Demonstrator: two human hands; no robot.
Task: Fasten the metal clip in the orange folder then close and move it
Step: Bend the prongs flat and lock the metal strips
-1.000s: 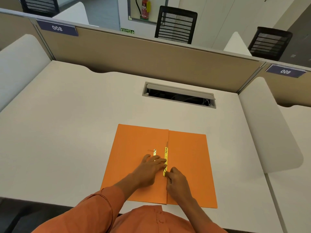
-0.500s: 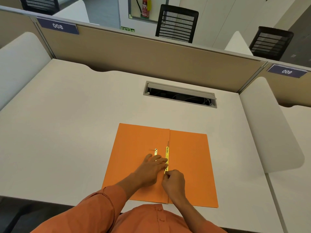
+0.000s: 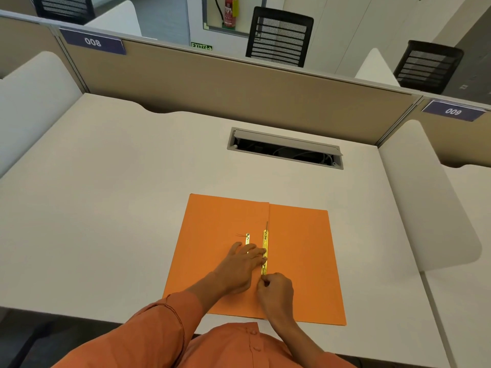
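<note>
An orange folder lies open and flat on the white desk, near the front edge. A long brass clip bar runs along the folder's centre fold. A shorter brass piece lies just left of it. My left hand rests flat on the left leaf, its fingertips pressing on the middle of the bar. My right hand has its fingers pinched together at the bar's near end.
An open cable hatch with wires inside sits in the desk behind the folder. A beige partition closes the back. White side dividers stand at left and right. Black chairs stand beyond the partition.
My right hand has slid a little toward me along the bar, down to its near end. The left hand has stayed pressed on the bar.
</note>
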